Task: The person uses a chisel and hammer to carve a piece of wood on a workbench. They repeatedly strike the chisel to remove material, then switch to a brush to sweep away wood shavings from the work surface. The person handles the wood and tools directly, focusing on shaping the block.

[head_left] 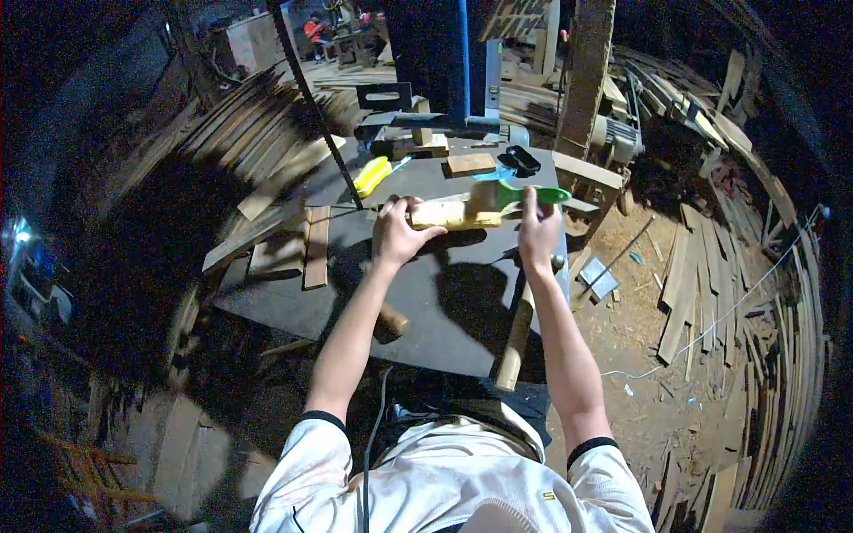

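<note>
My left hand is closed around the left end of a pale, squared piece of wood, held above the grey table. My right hand grips a brush by its green handle. The brush's bristles lie over the right part of the wood and appear to touch it. Below my right forearm, a hammer with a wooden handle lies along the table's right side. Under my left forearm the end of a round wooden handle shows; the rest is hidden.
A thin saw blade slants down to the table, left of my hands. Beyond lie a yellow-handled tool, a wooden block and a black object. A wooden strip lies at left. Boards cover the floor at right.
</note>
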A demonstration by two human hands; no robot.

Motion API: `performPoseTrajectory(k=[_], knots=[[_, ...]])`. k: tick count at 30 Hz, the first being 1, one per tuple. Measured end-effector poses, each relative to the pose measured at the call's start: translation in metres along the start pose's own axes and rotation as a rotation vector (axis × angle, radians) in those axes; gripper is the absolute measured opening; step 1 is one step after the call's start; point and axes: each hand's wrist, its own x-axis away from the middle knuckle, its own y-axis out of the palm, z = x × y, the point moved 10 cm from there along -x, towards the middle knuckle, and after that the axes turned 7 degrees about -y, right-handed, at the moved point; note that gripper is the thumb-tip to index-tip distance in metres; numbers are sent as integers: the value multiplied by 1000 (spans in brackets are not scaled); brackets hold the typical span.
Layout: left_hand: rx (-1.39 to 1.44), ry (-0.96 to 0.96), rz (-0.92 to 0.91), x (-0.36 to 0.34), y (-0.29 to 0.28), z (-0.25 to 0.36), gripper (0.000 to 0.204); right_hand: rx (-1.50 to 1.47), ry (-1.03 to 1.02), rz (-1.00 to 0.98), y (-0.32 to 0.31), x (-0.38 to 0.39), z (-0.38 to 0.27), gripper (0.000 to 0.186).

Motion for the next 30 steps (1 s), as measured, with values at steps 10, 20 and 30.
performPoseTrajectory(k=[10,20,30], knots=[[29,-35,146,-4,-14,-15,49,169,-54,-73,8,7,7,37],[36,120,180,-2,-20,7,53,97,-87,-86,16,10,-9,31],[88,126,225,-2,-25,6,51,-9,-98,-197,29,18,-22,34]])
